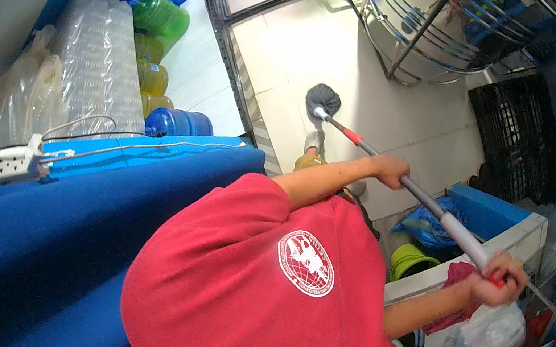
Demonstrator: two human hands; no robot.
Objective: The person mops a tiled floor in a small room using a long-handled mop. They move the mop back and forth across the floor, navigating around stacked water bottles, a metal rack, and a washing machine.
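A mop slants across the view, its dark grey mop head (324, 97) resting on the pale tiled floor. Around the middle of the mop's pole (425, 197) my left hand (390, 171) is closed. Farther up, at the thick light grey end, my right hand (501, 279) wraps the handle, with a bit of red showing by the fingers. The mop head lies just beyond my light shoe (314, 140).
A round metal wire rack (433, 38) stands ahead right, near black crates (515, 140). Right of me are a lime green bucket (412, 262) and plastic bags (485, 340). Coloured water bottles (162, 16), clear wrapped stacks (103, 56) and a power strip (11, 165) lie left.
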